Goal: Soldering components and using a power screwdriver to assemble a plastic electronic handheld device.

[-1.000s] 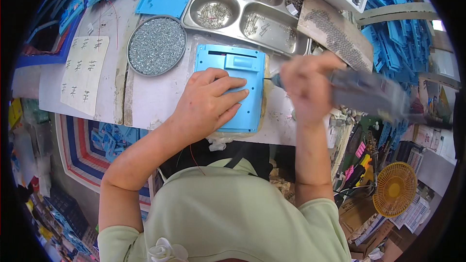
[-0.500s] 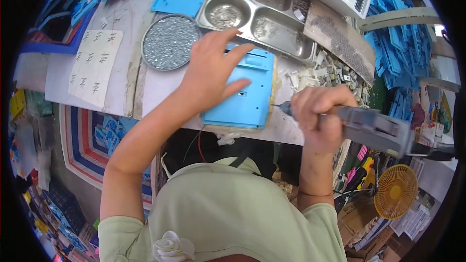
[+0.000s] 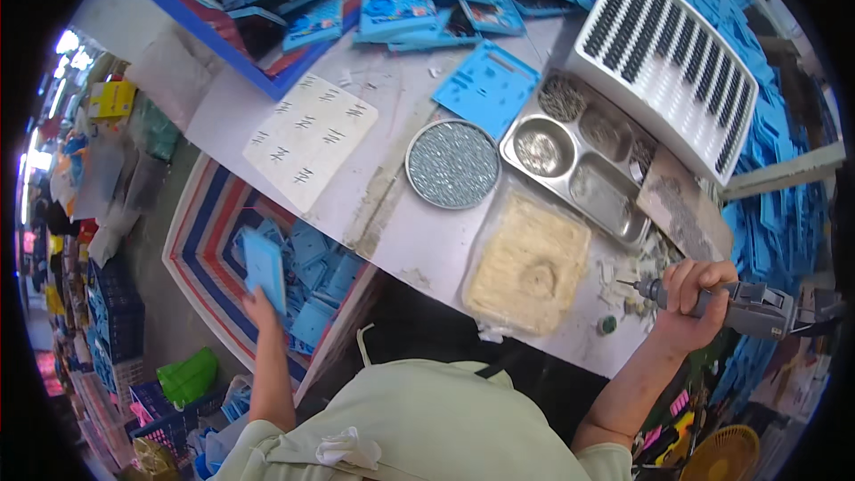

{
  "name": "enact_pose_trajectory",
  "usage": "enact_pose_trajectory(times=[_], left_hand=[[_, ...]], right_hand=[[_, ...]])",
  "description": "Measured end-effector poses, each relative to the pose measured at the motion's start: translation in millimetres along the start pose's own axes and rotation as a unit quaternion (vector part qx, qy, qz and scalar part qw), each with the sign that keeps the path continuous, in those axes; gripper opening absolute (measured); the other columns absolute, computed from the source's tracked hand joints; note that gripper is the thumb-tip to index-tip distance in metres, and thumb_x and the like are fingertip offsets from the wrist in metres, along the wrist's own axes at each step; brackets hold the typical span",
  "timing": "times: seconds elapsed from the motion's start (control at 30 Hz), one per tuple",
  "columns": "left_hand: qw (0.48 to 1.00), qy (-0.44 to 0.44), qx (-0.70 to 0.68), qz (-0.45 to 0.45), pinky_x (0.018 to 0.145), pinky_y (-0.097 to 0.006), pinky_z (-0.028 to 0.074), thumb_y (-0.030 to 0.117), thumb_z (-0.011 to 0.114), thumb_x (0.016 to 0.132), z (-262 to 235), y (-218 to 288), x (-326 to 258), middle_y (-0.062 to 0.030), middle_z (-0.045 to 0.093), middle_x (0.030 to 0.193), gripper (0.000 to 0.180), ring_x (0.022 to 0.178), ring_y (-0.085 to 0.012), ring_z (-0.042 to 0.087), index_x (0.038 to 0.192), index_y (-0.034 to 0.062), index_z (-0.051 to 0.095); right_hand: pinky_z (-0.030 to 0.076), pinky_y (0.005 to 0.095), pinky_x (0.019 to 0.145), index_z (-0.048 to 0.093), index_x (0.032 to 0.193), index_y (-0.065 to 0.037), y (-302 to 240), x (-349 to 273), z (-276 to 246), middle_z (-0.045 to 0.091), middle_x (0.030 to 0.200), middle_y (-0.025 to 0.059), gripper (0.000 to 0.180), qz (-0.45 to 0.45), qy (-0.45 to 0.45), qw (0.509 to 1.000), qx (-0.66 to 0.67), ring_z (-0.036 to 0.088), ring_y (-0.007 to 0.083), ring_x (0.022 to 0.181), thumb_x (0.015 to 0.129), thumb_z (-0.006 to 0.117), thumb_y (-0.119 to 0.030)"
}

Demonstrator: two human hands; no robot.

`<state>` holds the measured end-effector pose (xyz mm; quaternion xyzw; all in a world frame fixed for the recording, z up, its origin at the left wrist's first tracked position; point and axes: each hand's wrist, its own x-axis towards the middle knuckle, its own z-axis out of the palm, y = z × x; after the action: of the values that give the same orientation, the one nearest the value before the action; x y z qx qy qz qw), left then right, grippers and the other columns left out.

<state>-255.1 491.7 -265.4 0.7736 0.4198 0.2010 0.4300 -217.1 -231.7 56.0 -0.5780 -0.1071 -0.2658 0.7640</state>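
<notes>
Between eight and nine o'clock in the view, the left hand (image 3: 260,310) grips a blue panel (image 3: 264,269) by its lower end. The panel is flat, rectangular and light blue, with straight sides and a paler edge along its right; it stands tilted, its upper end leaning toward eleven o'clock (motion blur softens its surface, so finer features cannot be told). It is over the striped bag (image 3: 191,245), above loose blue pieces (image 3: 312,248); whether it touches them cannot be told. Toward half past three, the right hand (image 3: 695,305) is closed around a grey power driver (image 3: 759,310), its slim bit pointing to nine o'clock. At four o'clock from centre, a dented cream pad (image 3: 524,258) lies on the bench (image 3: 414,240)
</notes>
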Motion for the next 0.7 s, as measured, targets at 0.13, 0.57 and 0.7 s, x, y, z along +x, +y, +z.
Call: enact_pose_trajectory(times=[0.13,0.57,0.7], left_hand=[[0.992,0.043,-0.015,-0.12,0.108,-0.047,0.044,0.034,0.071,0.091,13,-59,-30,-0.0272,0.055,0.14,0.063,0.128,-0.0421,0.055,0.137,-0.0054,0.055],[0.802,-0.274,-0.067,0.526,0.078,-0.039,0.055,0.036,0.075,0.09,311,559,-71,-0.0166,0.075,0.096,0.036,0.087,-0.0299,0.072,0.102,0.0024,0.073],[0.883,-0.125,-0.049,0.45,0.089,-0.046,0.053,0.03,0.074,0.087,433,643,-31,-0.0167,0.072,0.111,0.033,0.105,-0.0371,0.068,0.109,0.0056,0.07]], right_hand=[[0.034,0.0267,0.052,0.052,0.1,-0.005,11,12,8,0.046,0.061,-0.0006,0.036,0.011,-0.006,1.0,-0.007,0.043,0.0113,0.051,0.098,0.07,-0.036],[0.038,0.0265,0.052,0.049,0.106,-0.005,12,20,2,0.049,0.069,0.0015,0.046,0.071,0.039,0.996,-0.043,0.046,0.0107,0.054,0.091,0.08,-0.037],[0.039,0.0269,0.051,0.049,0.106,-0.005,8,24,3,0.05,0.069,0.0025,0.05,0.089,0.056,0.992,-0.066,0.046,0.0113,0.055,0.089,0.082,-0.039]])
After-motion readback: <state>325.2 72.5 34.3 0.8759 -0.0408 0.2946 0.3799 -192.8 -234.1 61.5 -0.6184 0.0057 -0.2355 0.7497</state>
